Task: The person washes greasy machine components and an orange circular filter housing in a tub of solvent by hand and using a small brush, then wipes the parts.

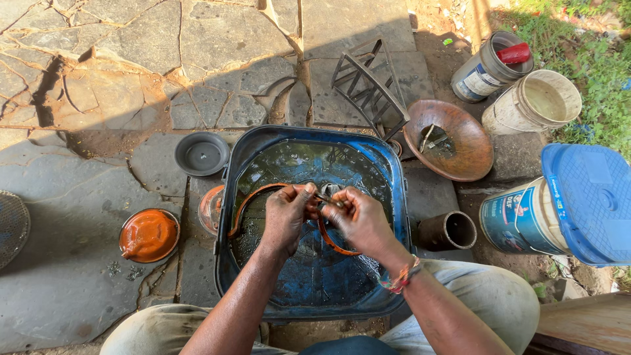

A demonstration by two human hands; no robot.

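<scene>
Two hands over a blue basin (388, 197) of dark liquid, set on stone paving. Far left: a round mesh piece (10, 227) at the frame edge, then an orange lid (149, 235) and a dark shallow dish (202, 154) laid flat on the stones, near the basin. Left hand (286, 213) clenched on a curved rust-orange metal strip (250, 197), keeping it above the liquid, probably so any drips fall back into the basin. Right hand (358, 220) pinching a small part against the same strip where its two arcs meet; exact part too small to tell. Behind the basin, a dark metal rack (368, 85) tilted on edge. Further right: a rusty bowl (453, 141) holding some slim pieces, a short pipe (450, 230), several buckets (536, 98) standing upright, and a blue crate (591, 200).
</scene>
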